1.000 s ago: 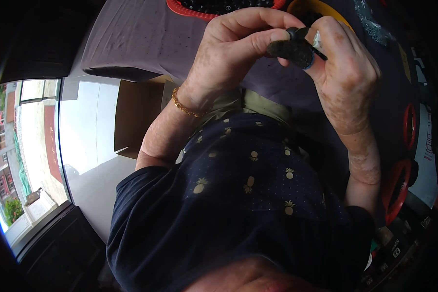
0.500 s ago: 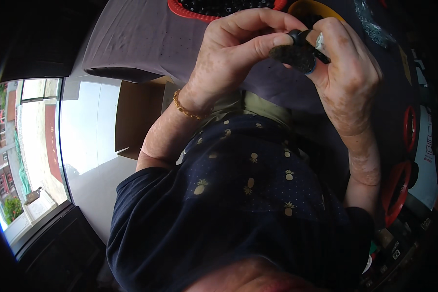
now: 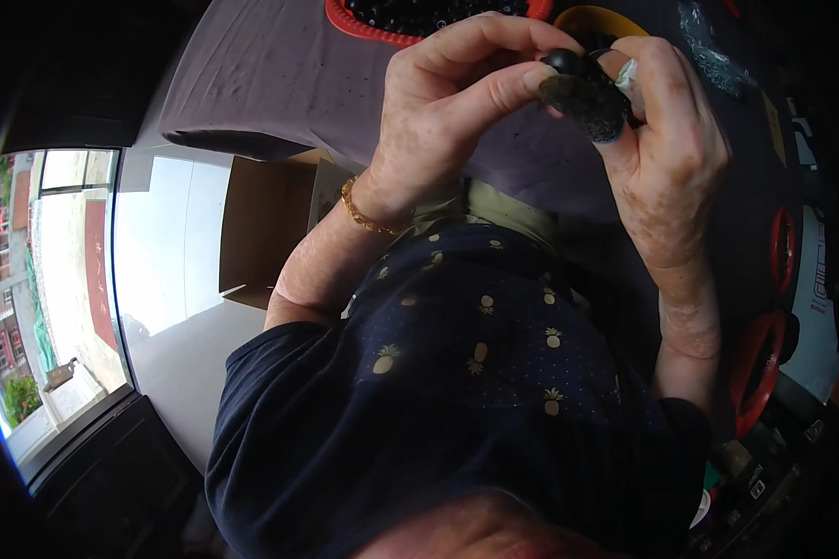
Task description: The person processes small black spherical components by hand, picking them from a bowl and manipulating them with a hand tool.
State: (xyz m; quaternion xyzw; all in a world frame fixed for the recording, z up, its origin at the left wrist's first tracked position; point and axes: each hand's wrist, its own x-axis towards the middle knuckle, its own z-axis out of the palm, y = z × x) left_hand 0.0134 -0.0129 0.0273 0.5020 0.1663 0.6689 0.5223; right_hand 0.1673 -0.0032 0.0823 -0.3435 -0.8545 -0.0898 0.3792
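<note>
Black part point(image 3: 583, 98) | your left hand point(image 3: 447, 112) and right hand point(image 3: 667, 149) both pinched it closed | above red basket point(image 3: 364, 23) | fitting unfinished.

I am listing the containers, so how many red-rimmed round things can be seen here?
3. One red tray of dark pieces lies at the top edge, above the left hand. Two red rings lie at the right, beside the right hand. Others may be hidden.

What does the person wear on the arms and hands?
Both forearms are bare. The left hand has a thin gold chain bracelet at the wrist. The right hand wears no ring or glove that shows. Short sleeves of a dark navy pineapple-print shirt end above the elbows.
</note>
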